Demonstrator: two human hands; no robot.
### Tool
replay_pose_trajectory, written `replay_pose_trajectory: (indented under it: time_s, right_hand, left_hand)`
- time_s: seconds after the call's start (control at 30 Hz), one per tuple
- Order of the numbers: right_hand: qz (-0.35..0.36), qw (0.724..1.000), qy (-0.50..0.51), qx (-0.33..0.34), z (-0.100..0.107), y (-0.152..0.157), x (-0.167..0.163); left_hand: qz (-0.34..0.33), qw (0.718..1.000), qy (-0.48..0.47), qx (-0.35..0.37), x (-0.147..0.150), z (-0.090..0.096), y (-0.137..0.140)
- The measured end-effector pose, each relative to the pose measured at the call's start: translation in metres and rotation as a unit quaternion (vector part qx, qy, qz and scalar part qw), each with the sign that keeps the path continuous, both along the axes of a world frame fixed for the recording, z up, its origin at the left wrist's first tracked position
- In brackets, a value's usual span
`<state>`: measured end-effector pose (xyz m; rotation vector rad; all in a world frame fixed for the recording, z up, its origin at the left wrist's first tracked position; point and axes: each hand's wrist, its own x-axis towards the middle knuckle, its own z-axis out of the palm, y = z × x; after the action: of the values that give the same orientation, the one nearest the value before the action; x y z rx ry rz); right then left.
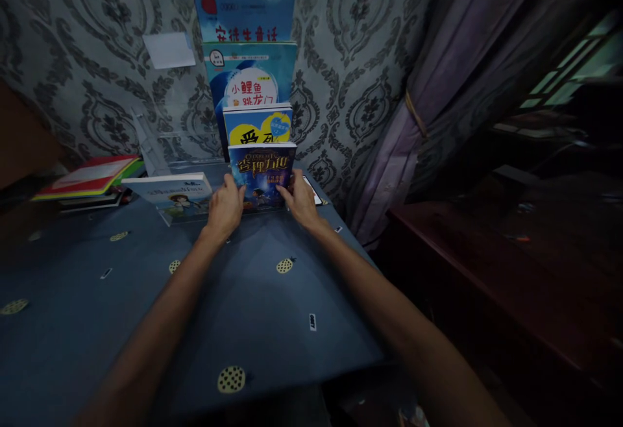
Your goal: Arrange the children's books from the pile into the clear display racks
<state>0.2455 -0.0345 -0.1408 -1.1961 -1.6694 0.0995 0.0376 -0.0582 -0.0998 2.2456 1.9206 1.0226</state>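
Near the middle of the frame, a small dark blue book (260, 177) stood upright, glossy cover outward, gold lettering across its top. Left hand (226, 208) gripped its left edge, fingers curled; right hand (300, 201) pinched the right edge, thumb on the cover.

Rising behind it, stepped like stairs: a yellow-and-blue book (236, 134), a taller teal book (285, 70), then a tall blue book (272, 8) at top centre. Each front cover hid the lower part of the next.

Left of the hands, a pale-covered book (165, 195) leaned back, its white page block showing. Farther left lay a pile of folders (90, 177), red and green on top. A flat white-faced object (311, 188) was partly hidden by the right hand.

Tablecloth (272, 323): smooth, blue-grey, printed with yellow dotted fruit. Wallpaper (350, 57): grey damask scrolls. Right of centre, a mauve curtain (389, 148) hung in soft folds, gathered by a tan tie (416, 115). Lower right, dark reddish furniture (448, 245) with a straight edge, mostly in shadow.
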Motion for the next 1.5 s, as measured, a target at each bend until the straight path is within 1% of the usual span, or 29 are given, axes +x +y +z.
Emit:
replay_pose_trajectory:
  time_s: [0.2,0.4,0.7,0.87,1.2,1.5]
  right_hand:
    - [-0.013,1.0,-0.007,0.005,-0.006,-0.002,-0.003]
    - [-0.053,0.998,-0.005,0.037,-0.013,-0.003,-0.004]
    - [-0.046,0.998,0.008,0.032,-0.016,-0.001,-0.004]
    - [-0.049,0.998,0.012,0.038,-0.014,-0.004,-0.007]
    - [-0.077,0.995,-0.042,0.043,-0.017,-0.005,-0.011]
    - [-0.095,0.992,-0.045,0.065,-0.02,-0.003,-0.014]
  left_hand:
    - [0.022,0.999,0.033,-0.03,0.003,0.0,-0.003]
    - [0.064,0.995,0.069,-0.043,0.008,0.006,-0.009]
    - [0.028,0.995,0.063,-0.067,0.007,0.011,-0.011]
    - [0.033,0.995,0.061,-0.077,0.007,0.011,-0.01]
    - [0.04,0.996,0.069,-0.042,0.004,0.003,-0.008]
    - [0.024,0.997,0.051,-0.056,0.001,0.003,-0.008]
